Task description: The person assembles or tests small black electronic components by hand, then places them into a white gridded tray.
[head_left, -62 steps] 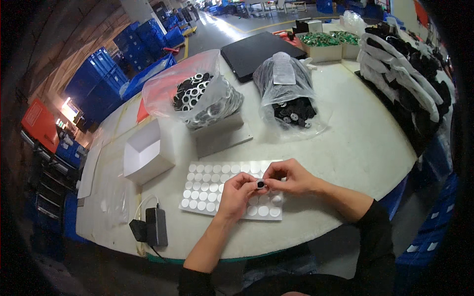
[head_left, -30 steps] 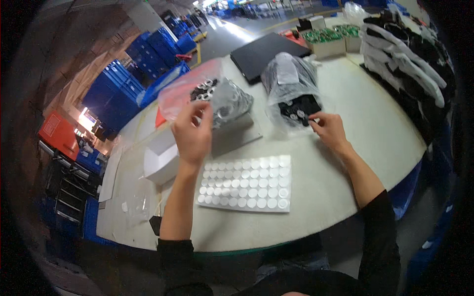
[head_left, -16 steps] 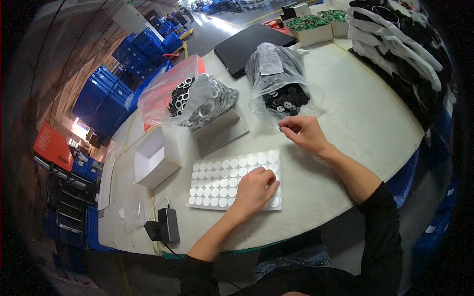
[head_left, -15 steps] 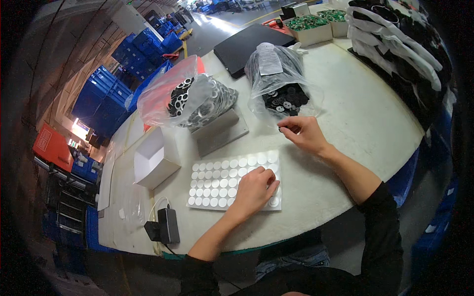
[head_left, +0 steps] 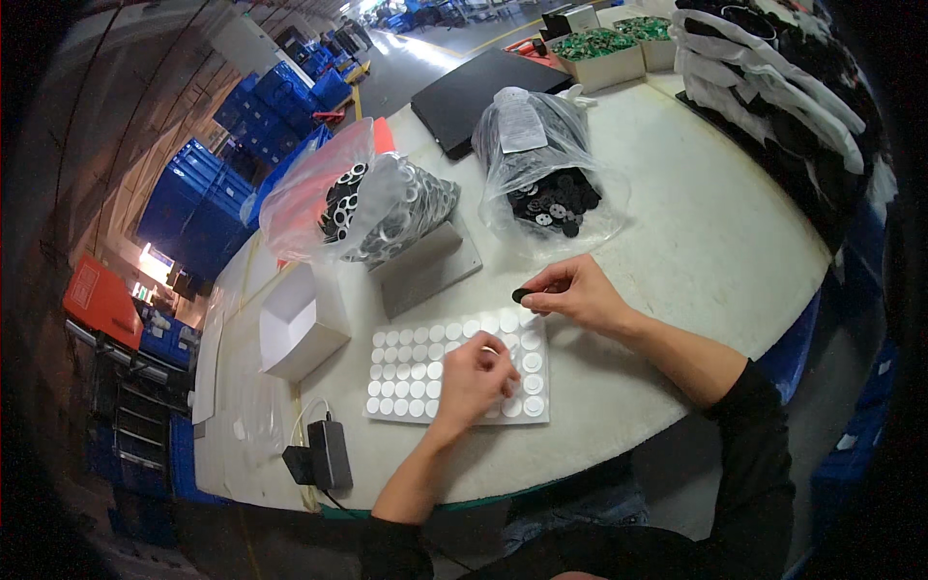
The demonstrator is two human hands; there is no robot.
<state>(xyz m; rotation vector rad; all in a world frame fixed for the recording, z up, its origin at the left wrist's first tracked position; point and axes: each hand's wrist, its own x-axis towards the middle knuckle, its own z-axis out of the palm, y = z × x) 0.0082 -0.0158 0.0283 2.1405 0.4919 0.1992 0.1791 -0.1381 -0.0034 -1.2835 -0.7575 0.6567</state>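
A white sheet of round white stickers [head_left: 418,390], set in rows, lies on the table before me. My left hand [head_left: 472,379] is over the sheet's middle right, its fingers curled and pinched together. Whatever is between those fingertips is too small or hidden to tell. At the sheet's far right corner my right hand [head_left: 585,298] grips a small black disc [head_left: 521,295] between thumb and fingers. Beyond it lies an open clear plastic bag [head_left: 503,198] with black discs [head_left: 565,193] inside, a few showing a paler face.
Left of that bag, another clear bag [head_left: 290,213] of black-and-white rings leans by a grey metal block [head_left: 435,275]. A white open box [head_left: 290,324] and a black power adapter [head_left: 332,454] sit at left. A black flat case [head_left: 483,92] and boxes of green parts [head_left: 599,63] stand behind.
My right hand has come from the bag's mouth toward me and left, carrying the black disc to the sheet's far right corner. My left hand has shifted slightly left over the sheet.
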